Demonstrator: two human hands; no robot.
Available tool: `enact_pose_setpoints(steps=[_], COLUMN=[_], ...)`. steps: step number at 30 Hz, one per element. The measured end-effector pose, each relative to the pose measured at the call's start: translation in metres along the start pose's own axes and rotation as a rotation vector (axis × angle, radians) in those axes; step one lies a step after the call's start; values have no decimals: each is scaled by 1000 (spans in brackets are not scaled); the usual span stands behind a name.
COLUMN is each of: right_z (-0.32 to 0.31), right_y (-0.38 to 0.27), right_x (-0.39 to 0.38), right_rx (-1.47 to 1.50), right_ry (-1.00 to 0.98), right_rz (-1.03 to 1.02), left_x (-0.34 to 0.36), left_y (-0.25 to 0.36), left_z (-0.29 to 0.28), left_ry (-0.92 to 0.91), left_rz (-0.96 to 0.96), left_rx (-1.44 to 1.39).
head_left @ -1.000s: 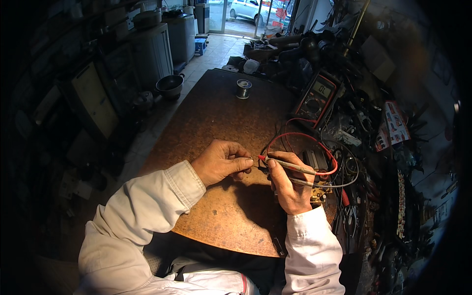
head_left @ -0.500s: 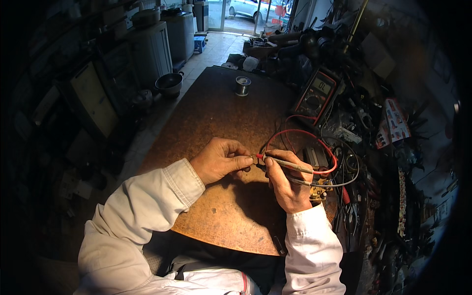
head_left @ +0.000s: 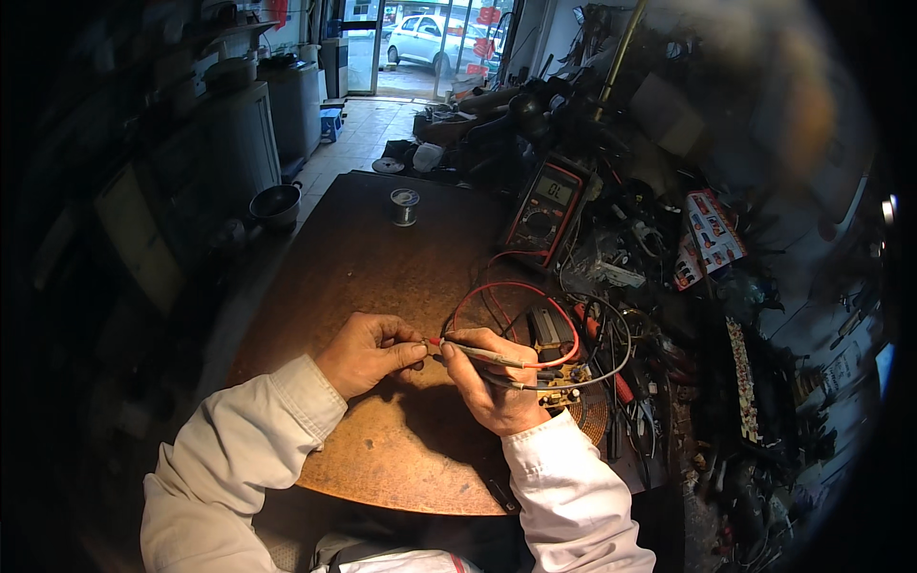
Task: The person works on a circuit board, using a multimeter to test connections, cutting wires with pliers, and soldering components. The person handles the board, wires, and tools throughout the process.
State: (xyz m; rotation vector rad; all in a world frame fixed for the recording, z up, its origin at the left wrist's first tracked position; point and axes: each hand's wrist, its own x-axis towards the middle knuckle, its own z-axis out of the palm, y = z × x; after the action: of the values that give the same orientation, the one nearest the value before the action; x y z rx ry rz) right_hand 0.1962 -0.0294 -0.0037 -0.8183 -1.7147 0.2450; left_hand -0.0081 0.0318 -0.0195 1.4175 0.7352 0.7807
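While the right hand (head_left: 501, 403) grips a red-wired probe (head_left: 497, 358) and a dark-wired probe (head_left: 508, 383), the left hand (head_left: 361, 355) has its fingers (head_left: 405, 357) pinched on a tiny thing (head_left: 427, 342), too small to name, just beside the red tip (head_left: 437, 341), above the brown surface (head_left: 353, 463).

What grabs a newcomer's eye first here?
Probably the brightly lit hands over the brown table: the right hand grips two test probes, and the left hand pinches something too small to identify beside the red tip. Next, the red-edged digital multimeter beyond the right hand, toward the table's right side. Then the white car outside the glass door, at the top.
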Motion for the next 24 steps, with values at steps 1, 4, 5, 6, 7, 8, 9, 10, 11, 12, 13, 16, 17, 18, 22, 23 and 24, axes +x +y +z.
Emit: enact_pose_setpoints(steps=[1,4,5,6,7,8,9,10,11,12,13,16,17,18,22,23,24], right_z=[2,2,2,2,2,1,1,1,1,1,1,1,2,2,-3,-7,-5], right_y=[2,2,1,0,0,-1,-1,-1,-1,-1,-1,1,2,2,6,-7,-7], right_x=[-2,0,-1,-1,-1,-1,-1,-1,-1,-1,-1,-1,-1,-1,1,1,1], right_rx=[45,0,18,36,40,45,49,36,22,9,20,22,2,-18,30,183,210], right_ry=[5,-8,-10,-13,-14,-16,-18,-15,-13,-10,-10,3,15,26,31,71,72], right_rz=[46,7,28,48,53,58,62,45,27,9,22,35,22,8,38,304,379], left_x=[0,-1,-1,-1,0,0,0,1,1,1,1,1,0,-1,-3,-1,-1], left_y=[-1,-1,-1,-1,-1,-1,-1,-1,-1,-2,-2,0,1,3,7,11,8], left_z=[0,-1,-1,-1,-1,-1,-1,0,0,0,0,1,2,1,2,5,2], left_ry=[9,26,29,25,22,18,19,19,19,17,15,20,25,24,35,43,47], left_rz=[0,1,1,5,8,10,10,8,7,10,13,19,20,13,-13,-16,18], left_rx=[1,1,0,1,2,3,8,13,18,22,27,23,17,22,0,-16,-18])
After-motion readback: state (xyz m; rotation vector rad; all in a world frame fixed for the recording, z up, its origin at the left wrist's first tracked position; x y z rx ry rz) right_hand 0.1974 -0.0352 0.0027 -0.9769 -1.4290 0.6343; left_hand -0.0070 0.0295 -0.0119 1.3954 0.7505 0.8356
